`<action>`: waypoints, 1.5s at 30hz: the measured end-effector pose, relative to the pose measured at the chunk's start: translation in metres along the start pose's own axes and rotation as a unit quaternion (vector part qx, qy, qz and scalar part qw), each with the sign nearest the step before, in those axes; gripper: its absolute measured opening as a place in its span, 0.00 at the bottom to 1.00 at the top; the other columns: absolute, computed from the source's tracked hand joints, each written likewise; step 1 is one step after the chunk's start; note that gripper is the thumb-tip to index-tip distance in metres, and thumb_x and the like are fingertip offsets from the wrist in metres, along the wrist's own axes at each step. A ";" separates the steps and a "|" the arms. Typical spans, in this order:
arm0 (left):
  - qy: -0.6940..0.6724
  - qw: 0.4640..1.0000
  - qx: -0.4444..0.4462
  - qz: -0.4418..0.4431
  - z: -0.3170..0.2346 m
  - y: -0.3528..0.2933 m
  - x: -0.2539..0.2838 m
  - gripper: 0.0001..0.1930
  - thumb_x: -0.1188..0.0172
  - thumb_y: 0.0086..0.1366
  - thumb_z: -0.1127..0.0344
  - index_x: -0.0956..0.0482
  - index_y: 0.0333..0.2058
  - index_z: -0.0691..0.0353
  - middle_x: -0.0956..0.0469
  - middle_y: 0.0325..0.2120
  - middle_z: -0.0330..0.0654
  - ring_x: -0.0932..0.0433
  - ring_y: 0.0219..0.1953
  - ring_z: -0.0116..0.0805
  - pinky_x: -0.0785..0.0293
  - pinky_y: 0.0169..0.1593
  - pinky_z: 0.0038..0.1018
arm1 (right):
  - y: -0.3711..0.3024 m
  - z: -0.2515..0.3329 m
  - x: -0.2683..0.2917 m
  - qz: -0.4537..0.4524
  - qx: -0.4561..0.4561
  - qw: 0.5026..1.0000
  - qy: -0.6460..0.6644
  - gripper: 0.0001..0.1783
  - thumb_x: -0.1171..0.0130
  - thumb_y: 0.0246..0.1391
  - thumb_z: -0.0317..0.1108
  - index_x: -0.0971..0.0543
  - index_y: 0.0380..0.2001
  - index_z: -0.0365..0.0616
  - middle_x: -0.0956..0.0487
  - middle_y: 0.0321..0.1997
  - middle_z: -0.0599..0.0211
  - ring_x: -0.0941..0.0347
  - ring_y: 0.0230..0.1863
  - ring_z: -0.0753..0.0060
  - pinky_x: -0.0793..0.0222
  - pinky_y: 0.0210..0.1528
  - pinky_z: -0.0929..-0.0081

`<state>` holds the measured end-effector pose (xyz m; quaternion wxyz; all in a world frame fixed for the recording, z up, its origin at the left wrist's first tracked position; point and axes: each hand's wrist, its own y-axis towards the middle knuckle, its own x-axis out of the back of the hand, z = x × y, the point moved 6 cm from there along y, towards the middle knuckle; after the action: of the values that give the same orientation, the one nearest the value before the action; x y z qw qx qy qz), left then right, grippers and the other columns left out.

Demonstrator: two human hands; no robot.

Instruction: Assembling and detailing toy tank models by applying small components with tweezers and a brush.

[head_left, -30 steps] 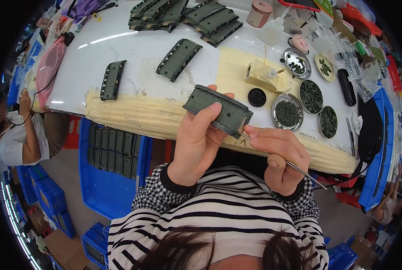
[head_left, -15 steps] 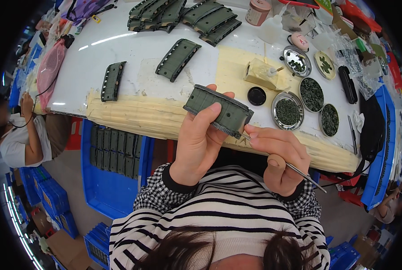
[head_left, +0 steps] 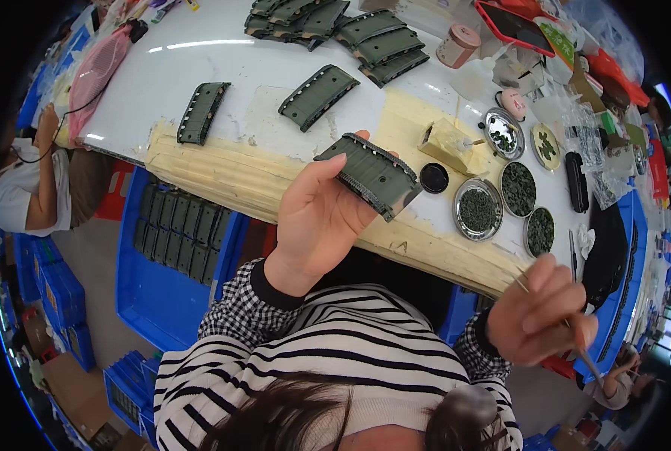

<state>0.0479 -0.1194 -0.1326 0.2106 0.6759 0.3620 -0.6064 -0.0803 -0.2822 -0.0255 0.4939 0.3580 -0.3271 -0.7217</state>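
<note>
My left hand is closed around the edges of a curved dark-green panel with black ribbed edges and small pale studs, tilted over the front edge of the table. The thumb lies along its near left side. Off to the right, beyond the table edge, my right hand pinches slim metal tweezers, apart from the panel; whether anything sits in their tips is too small to tell. Two similar panels, one smaller and one larger, lie on the white tabletop. Several more are stacked at the back.
Round dishes of small green pieces stand at the right, beside a black round cap and a tape-covered block. A phone in a red case lies behind. Below left, a blue crate holds rows of panels. Other people sit nearby.
My right hand has drawn the tweezers away from the panel, down and to the right. My left thumb has shifted to the panel's left edge, and the whole view has turned slightly.
</note>
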 end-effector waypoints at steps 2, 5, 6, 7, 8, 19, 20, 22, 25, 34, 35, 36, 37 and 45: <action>-0.023 1.000 -0.010 0.006 -0.002 0.005 0.000 0.25 0.55 0.71 0.61 0.43 0.60 0.69 0.33 0.53 0.58 0.35 0.61 0.42 0.24 0.55 0.35 | 0.011 0.035 -0.004 0.076 0.103 0.988 0.092 0.11 0.54 0.58 0.33 0.21 0.34 0.59 0.30 0.20 0.81 0.41 0.20 0.81 0.41 0.29 0.81; -0.090 0.995 0.003 0.054 -0.004 0.009 0.003 0.29 0.54 0.71 0.53 0.44 0.60 0.72 0.34 0.52 0.57 0.34 0.59 0.42 0.23 0.55 0.30 | 0.035 0.082 -0.040 0.257 0.199 0.919 0.226 0.10 0.50 0.46 0.20 0.28 0.22 0.52 0.38 0.13 0.81 0.44 0.14 0.86 0.50 0.19 0.84; -0.117 0.990 0.014 0.077 -0.004 0.010 0.004 0.31 0.54 0.70 0.51 0.44 0.59 0.73 0.34 0.51 0.56 0.32 0.57 0.42 0.22 0.54 0.29 | 0.033 0.100 -0.041 0.289 0.233 0.902 0.219 0.16 0.52 0.41 0.12 0.36 0.14 0.48 0.38 0.15 0.79 0.41 0.15 0.84 0.47 0.17 0.84; -0.143 0.985 0.038 0.087 -0.002 0.011 0.003 0.32 0.52 0.69 0.50 0.44 0.59 0.73 0.34 0.50 0.55 0.31 0.55 0.40 0.22 0.54 0.27 | 0.035 0.114 -0.039 0.306 0.275 0.883 0.226 0.12 0.52 0.42 0.14 0.33 0.16 0.45 0.36 0.15 0.79 0.41 0.15 0.82 0.45 0.17 0.84; -0.173 0.977 0.071 0.099 0.002 0.016 -0.001 0.34 0.51 0.68 0.49 0.44 0.59 0.74 0.35 0.49 0.54 0.30 0.53 0.39 0.21 0.53 0.26 | 0.036 0.128 -0.038 0.325 0.316 0.863 0.222 0.09 0.52 0.43 0.16 0.30 0.17 0.42 0.35 0.15 0.78 0.41 0.14 0.81 0.44 0.16 0.83; -0.174 0.981 0.086 -0.008 0.011 0.018 0.000 0.27 0.43 0.62 0.45 0.29 0.41 0.70 0.25 0.38 0.45 0.22 0.39 0.33 0.18 0.45 0.21 | -0.006 0.223 -0.046 0.282 0.478 0.808 -0.198 0.07 0.46 0.44 0.22 0.26 0.16 0.38 0.33 0.13 0.78 0.39 0.14 0.84 0.43 0.18 0.87; -0.183 0.979 0.086 0.004 0.011 0.018 0.000 0.28 0.43 0.62 0.47 0.31 0.43 0.72 0.29 0.41 0.46 0.24 0.41 0.34 0.18 0.47 0.22 | -0.005 0.223 -0.046 0.290 0.474 0.809 -0.194 0.07 0.46 0.45 0.22 0.27 0.16 0.38 0.33 0.14 0.78 0.39 0.14 0.84 0.42 0.18 0.87; -0.199 0.976 0.084 0.028 0.008 0.018 0.001 0.31 0.43 0.62 0.50 0.35 0.47 0.77 0.36 0.49 0.49 0.28 0.44 0.34 0.19 0.50 0.24 | -0.005 0.219 -0.044 0.304 0.464 0.812 -0.181 0.07 0.47 0.46 0.23 0.27 0.16 0.39 0.33 0.14 0.77 0.39 0.14 0.83 0.42 0.18 0.86; -0.205 0.974 0.087 0.029 0.011 0.020 -0.002 0.31 0.43 0.62 0.49 0.35 0.47 0.77 0.36 0.49 0.49 0.27 0.44 0.35 0.18 0.49 0.24 | -0.005 0.217 -0.046 0.312 0.460 0.812 -0.178 0.07 0.48 0.47 0.24 0.27 0.17 0.40 0.32 0.14 0.76 0.38 0.14 0.82 0.42 0.18 0.84; -0.193 0.978 0.083 0.014 0.011 0.020 0.000 0.32 0.42 0.62 0.49 0.37 0.47 0.77 0.36 0.49 0.49 0.26 0.44 0.36 0.18 0.49 0.23 | 0.002 0.214 -0.046 0.365 0.420 0.821 -0.128 0.08 0.52 0.51 0.27 0.28 0.18 0.43 0.32 0.16 0.74 0.37 0.15 0.78 0.40 0.19 0.81; -0.188 0.979 0.077 0.007 0.010 0.020 0.001 0.32 0.42 0.62 0.49 0.37 0.47 0.77 0.36 0.49 0.49 0.26 0.44 0.36 0.18 0.49 0.23 | 0.004 0.213 -0.045 0.375 0.411 0.823 -0.110 0.09 0.52 0.51 0.27 0.29 0.19 0.44 0.32 0.16 0.74 0.37 0.15 0.77 0.40 0.19 0.80; -0.184 0.980 0.070 0.001 0.008 0.018 0.004 0.32 0.42 0.62 0.49 0.37 0.47 0.77 0.36 0.49 0.49 0.26 0.44 0.36 0.18 0.49 0.23 | 0.007 0.210 -0.044 0.388 0.399 0.826 -0.093 0.09 0.52 0.51 0.27 0.29 0.19 0.44 0.32 0.16 0.73 0.36 0.15 0.77 0.40 0.19 0.80; -0.178 0.982 0.063 -0.005 0.007 0.017 0.004 0.31 0.42 0.62 0.49 0.37 0.47 0.77 0.36 0.49 0.49 0.26 0.44 0.36 0.19 0.49 0.23 | 0.012 0.206 -0.043 0.399 0.387 0.829 -0.073 0.09 0.53 0.52 0.28 0.29 0.19 0.45 0.32 0.16 0.73 0.36 0.15 0.76 0.40 0.19 0.79; -0.167 0.982 0.086 0.003 0.015 0.024 -0.001 0.27 0.45 0.64 0.47 0.32 0.43 0.71 0.28 0.42 0.46 0.23 0.42 0.34 0.18 0.47 0.22 | 0.042 0.084 -0.040 0.475 -0.017 0.823 0.311 0.09 0.51 0.57 0.28 0.27 0.26 0.58 0.39 0.15 0.79 0.42 0.13 0.85 0.51 0.18 0.84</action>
<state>0.0553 -0.1462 -0.1385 0.2109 0.5815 0.2665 -0.7391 -0.1203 -0.2466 0.0610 0.8573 0.3555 -0.2735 -0.2527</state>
